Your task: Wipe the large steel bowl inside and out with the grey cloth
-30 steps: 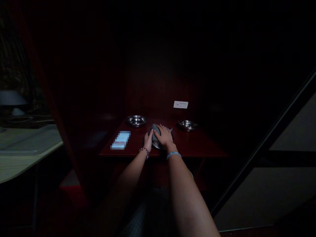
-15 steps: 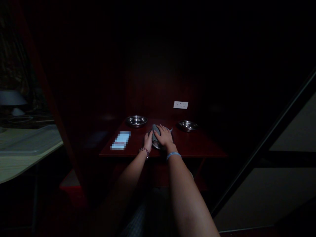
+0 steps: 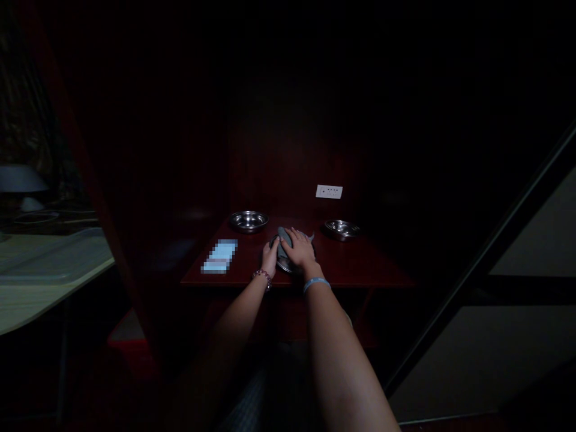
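Observation:
At the front of the dark red table, my left hand (image 3: 270, 258) grips the left rim of a shiny metal bowl (image 3: 290, 264), thumb on top. My right hand (image 3: 300, 249) holds a grey cloth (image 3: 283, 240) down inside that bowl, palm over it and fingers reaching forward. A corner of the cloth sticks out past the right fingertips. Both hands are close together, and they hide much of the bowl. Behind them to the left stands a second metal bowl (image 3: 249, 222). A third metal bowl (image 3: 342, 230) is behind to the right.
A blurred-out bright rectangle (image 3: 219, 256) lies on the red tabletop (image 3: 360, 267) at left. On the back wall is a white socket plate (image 3: 329, 191). Further left, a pale table (image 3: 58, 300) bears a clear tray (image 3: 58, 258); a lamp (image 3: 22, 180) stands behind. Dark panels enclose the sides.

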{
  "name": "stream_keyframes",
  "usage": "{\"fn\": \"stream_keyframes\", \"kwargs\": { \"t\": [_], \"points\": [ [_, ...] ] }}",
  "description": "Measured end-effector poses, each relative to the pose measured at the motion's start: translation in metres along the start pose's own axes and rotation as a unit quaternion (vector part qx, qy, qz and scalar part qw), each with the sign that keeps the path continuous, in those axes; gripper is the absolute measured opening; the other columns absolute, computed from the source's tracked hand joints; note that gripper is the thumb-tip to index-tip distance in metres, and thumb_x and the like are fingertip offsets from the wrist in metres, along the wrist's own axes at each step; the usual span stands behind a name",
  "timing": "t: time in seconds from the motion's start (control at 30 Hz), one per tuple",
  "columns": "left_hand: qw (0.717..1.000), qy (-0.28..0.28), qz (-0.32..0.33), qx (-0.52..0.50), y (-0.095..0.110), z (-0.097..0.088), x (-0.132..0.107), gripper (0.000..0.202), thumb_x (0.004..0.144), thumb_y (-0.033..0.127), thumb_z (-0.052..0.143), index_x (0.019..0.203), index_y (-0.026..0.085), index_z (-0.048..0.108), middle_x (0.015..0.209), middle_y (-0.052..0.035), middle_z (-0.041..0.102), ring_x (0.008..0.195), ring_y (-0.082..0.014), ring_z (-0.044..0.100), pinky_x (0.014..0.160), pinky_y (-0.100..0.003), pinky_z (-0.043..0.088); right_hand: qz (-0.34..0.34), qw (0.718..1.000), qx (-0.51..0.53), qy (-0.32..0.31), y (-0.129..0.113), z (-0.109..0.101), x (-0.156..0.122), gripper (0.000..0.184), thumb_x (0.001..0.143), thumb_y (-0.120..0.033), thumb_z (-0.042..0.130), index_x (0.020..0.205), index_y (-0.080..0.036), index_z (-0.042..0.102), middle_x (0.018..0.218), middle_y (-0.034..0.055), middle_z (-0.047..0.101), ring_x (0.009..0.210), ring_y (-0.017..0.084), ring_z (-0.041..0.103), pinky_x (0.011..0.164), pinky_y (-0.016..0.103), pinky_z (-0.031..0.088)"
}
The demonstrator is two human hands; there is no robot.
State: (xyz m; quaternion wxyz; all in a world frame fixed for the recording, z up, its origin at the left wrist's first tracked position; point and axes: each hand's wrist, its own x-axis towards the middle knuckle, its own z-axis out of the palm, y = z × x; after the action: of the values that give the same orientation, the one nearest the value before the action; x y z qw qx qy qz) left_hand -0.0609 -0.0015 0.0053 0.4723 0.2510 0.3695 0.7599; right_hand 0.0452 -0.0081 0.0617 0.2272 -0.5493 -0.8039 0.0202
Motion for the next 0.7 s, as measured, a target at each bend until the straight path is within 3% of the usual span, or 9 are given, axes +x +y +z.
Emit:
{"fn": "stream_keyframes", "kwargs": {
  "t": [0.47, 0.7],
  "points": [
    [0.999, -0.035, -0.009, -0.014, -0.0010, -0.0024, 0.0004, 0.039, 0.080, 0.048, 0.098, 0.095, 0.018, 0.079, 0.103, -0.0128, 0.086, 0.110, -0.0299, 0.082, 0.108, -0.043, 0.060, -0.001, 1.000, 0.011, -0.006, 0.0001, -0.0029, -0.0018, 0.059, 0.119, -0.046, 0.044, 0.175, -0.026, 0.052, 0.183, 0.0106, 0.045, 0.170, 0.028, 0.043, 0.141, 0.049, 0.029],
    [1.000, 0.003, -0.003, 0.003, -0.0061, -0.0019, 0.0053, 0.027, 0.091, 0.043, 0.088, 0.088, 0.020, 0.073, 0.099, -0.0114, 0.084, 0.116, -0.0297, 0.079, 0.109, -0.042, 0.060, 0.014, 1.000, 0.012, -0.025, -0.0031, -0.0039, -0.0006, 0.060, 0.121, -0.047, 0.041, 0.176, -0.026, 0.049, 0.185, 0.0089, 0.043, 0.172, 0.025, 0.038, 0.143, 0.045, 0.025]
  ]
}}
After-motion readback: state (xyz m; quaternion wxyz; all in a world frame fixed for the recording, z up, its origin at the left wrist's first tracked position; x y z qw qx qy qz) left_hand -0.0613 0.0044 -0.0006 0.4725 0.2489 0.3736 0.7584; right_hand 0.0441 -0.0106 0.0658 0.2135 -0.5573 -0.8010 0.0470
